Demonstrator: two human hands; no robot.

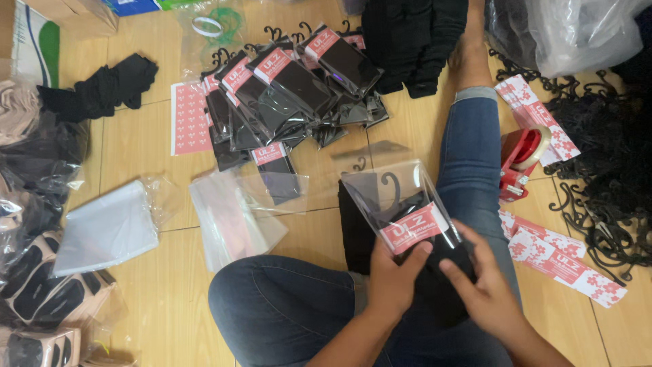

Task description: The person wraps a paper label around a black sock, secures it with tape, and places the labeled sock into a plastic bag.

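My left hand (pixel 392 277) and my right hand (pixel 483 289) both grip a pair of black socks (pixel 445 268) with a pink paper label and a small black hook. The socks sit partly inside a clear plastic sleeve (pixel 390 185) that stands up from my lap. My left thumb presses on the label; my right hand holds the socks' lower end. I sit on a wooden floor in blue jeans (pixel 285 306).
A heap of packed black socks (pixel 292 95) lies ahead. Empty clear sleeves (pixel 231 217) lie at the left. A red tape dispenser (pixel 519 163), pink labels (pixel 567 265) and a pile of black hooks (pixel 611 170) are on the right. Loose black socks (pixel 414 41) lie at the top.
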